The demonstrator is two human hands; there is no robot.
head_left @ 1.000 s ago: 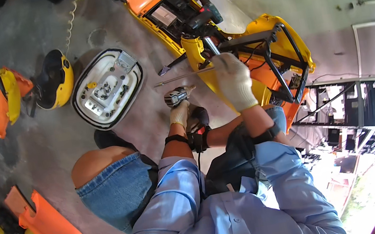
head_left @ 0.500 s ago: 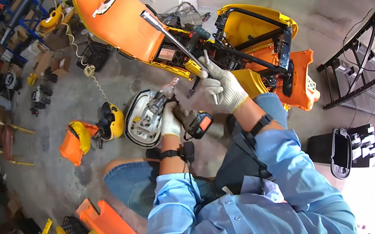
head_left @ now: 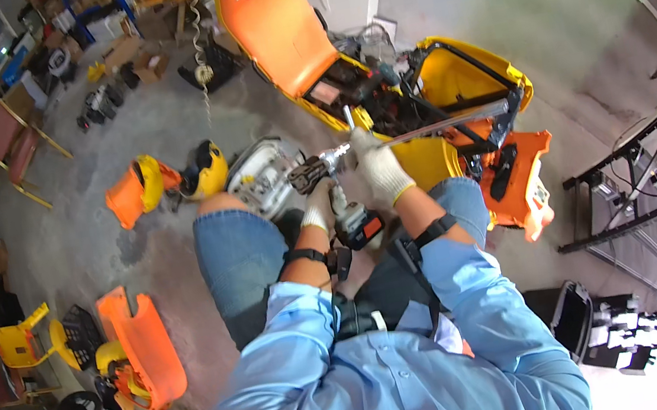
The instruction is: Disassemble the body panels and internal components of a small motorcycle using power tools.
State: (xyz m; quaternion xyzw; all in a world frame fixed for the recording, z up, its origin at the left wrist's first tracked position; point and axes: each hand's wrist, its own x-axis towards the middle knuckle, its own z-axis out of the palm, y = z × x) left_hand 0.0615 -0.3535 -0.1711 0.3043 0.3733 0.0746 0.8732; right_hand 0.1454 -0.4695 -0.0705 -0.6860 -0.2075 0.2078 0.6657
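Note:
In my gloved left hand is a cordless power driver, its chuck pointing right and its battery hanging below. My gloved right hand, just right of the chuck, is closed round a long silver metal bar that stretches to the right. A short thin rod sticks up above the same hand; whether it belongs to the bar I cannot tell. Beyond my hands stands a partly taken-apart orange and yellow vehicle with wiring and black frame tubes showing.
A grey and white oval housing lies by my left knee. Orange and yellow parts lie left on the floor, with a larger orange panel nearer me. At right are a black metal rack and a black bin.
The long bar has swung from pointing far left to lying out toward the right. The driver has turned so its chuck faces my right hand. My view has shifted too.

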